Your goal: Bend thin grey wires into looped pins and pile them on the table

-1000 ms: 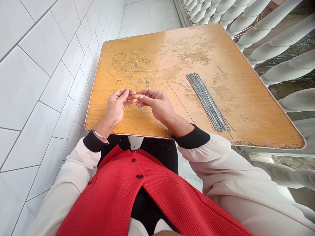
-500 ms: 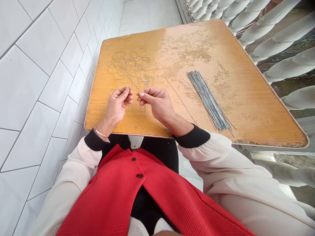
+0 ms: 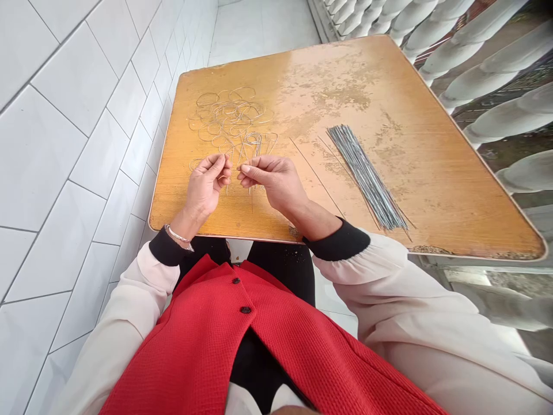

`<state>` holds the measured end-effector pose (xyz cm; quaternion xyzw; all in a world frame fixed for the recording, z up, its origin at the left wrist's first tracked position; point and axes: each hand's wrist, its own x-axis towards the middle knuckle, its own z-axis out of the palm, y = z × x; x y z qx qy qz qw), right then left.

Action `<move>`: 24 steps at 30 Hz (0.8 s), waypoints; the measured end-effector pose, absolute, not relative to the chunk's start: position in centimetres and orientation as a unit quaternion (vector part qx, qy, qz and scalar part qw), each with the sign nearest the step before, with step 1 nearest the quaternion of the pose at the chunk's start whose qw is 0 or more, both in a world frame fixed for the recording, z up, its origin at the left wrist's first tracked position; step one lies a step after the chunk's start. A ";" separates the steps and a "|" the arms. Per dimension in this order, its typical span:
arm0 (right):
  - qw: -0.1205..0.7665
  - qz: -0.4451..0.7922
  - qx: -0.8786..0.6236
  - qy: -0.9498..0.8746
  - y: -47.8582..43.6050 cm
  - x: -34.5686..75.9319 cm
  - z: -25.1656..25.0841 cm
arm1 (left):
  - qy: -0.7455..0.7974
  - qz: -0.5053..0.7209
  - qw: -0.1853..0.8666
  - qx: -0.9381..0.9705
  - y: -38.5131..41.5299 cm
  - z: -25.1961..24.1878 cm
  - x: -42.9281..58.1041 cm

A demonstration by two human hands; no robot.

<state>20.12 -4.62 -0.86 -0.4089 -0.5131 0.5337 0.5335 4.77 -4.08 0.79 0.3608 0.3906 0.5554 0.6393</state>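
Note:
My left hand (image 3: pixel 205 184) and my right hand (image 3: pixel 270 178) sit close together over the near part of an orange wooden tabletop (image 3: pixel 302 86). Their fingertips pinch a thin metal wire (image 3: pixel 252 199), whose tail hangs below my right fingers. Part of the wire is hidden by my fingers. Just beyond my hands lies a tangled pile of wire loops (image 3: pixel 231 118). To the right lies a bundle of straight grey wires (image 3: pixel 367 178), with a few loose strands (image 3: pixel 315 177) beside it.
A white tiled wall (image 3: pixel 78 173) runs along the left of the table. White stone balusters (image 3: pixel 505 115) line the right side. A tiled floor (image 3: pixel 259 29) lies beyond the table. The tabletop's surface is worn and stained.
My hands have shifted slightly left, and their fingertips have parted a little since a second ago. The pile and the bundle have not moved.

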 end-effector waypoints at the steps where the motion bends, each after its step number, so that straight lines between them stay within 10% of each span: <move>1: 0.534 0.534 -0.407 -0.513 -4.6 20.2 -0.8 | 0.387 0.556 0.646 0.352 -4.2 0.9 4.7; 24: 0.554 0.559 -0.404 -0.466 -4.5 20.0 -0.6 | 0.370 0.547 0.669 0.342 -4.5 0.3 5.0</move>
